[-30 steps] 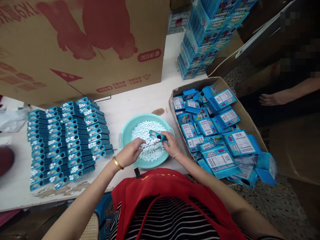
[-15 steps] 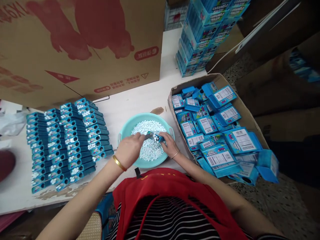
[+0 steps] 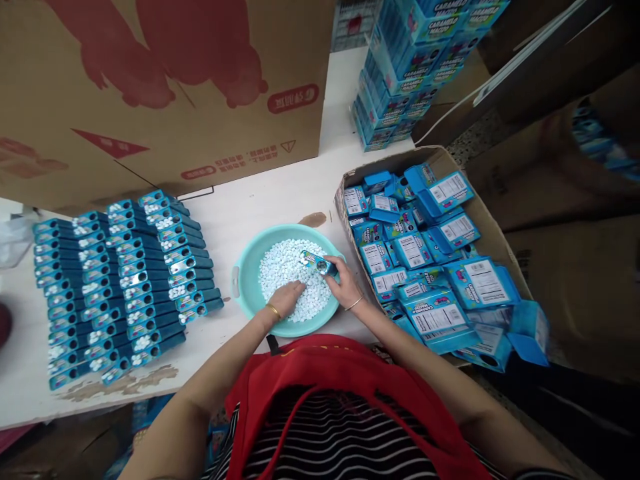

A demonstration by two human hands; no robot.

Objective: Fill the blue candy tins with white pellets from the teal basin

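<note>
Inside a turquoise basin (image 3: 244,257) lies a heap of small white candies (image 3: 280,257). My left hand (image 3: 284,301) reaches into the candies from the near left, its fingers curled together and its fingertips partly buried in them. Over the right side of the heap, my right hand (image 3: 345,285) grips a small blue candy box (image 3: 318,263) between thumb and fingers. The box is tilted, with a dark round hole at its near end and white pieces by its far end.
Rows of blue candy boxes (image 3: 135,280) with white candies at their openings stand on the left. A carton tray (image 3: 500,247) of empty-looking blue boxes is on the right. A large cardboard carton (image 3: 200,140) and stacked blue packs (image 3: 390,87) stand behind.
My left hand has left the box and moved down into the candies. My right hand still holds the box, now turned with its printed side up. The view has shifted slightly.
</note>
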